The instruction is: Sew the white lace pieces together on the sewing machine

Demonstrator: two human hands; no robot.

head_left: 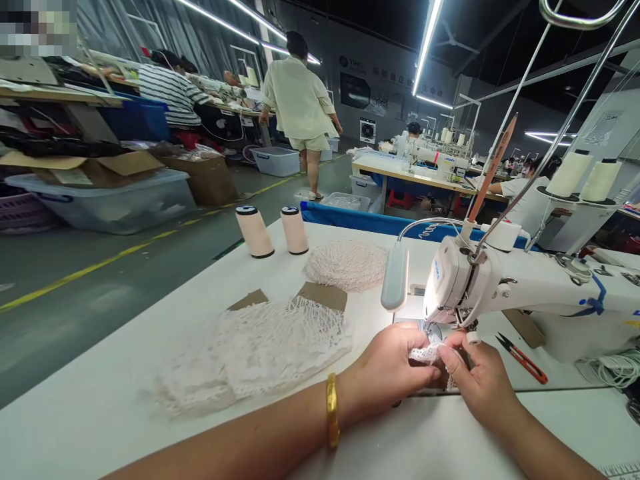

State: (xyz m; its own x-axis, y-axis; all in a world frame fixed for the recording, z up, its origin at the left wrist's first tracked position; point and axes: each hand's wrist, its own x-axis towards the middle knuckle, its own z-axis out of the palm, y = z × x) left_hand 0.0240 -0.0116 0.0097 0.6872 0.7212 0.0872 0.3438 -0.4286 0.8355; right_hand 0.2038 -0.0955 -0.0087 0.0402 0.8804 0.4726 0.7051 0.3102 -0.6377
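A small piece of white lace (426, 353) is pinched between my two hands, just below the needle area of the white sewing machine (455, 280). My left hand (387, 363), with a gold bangle at the wrist, is closed on the lace from the left. From the other side, the thumb and fingers of my right hand (477, 370) grip it too. A lit lamp (395, 277) hangs beside the machine head. Left of my hands, a spread of white lace pieces (260, 353) lies on the table, with brown card pieces (323, 295) at its far edge.
Orange-handled thread snips (523, 359) lie right of my right hand. Two cream thread cones (254, 232) stand at the table's far edge, near a round lace pile (347, 263). A person (300, 100) is in the aisle; other people sit at machines beyond.
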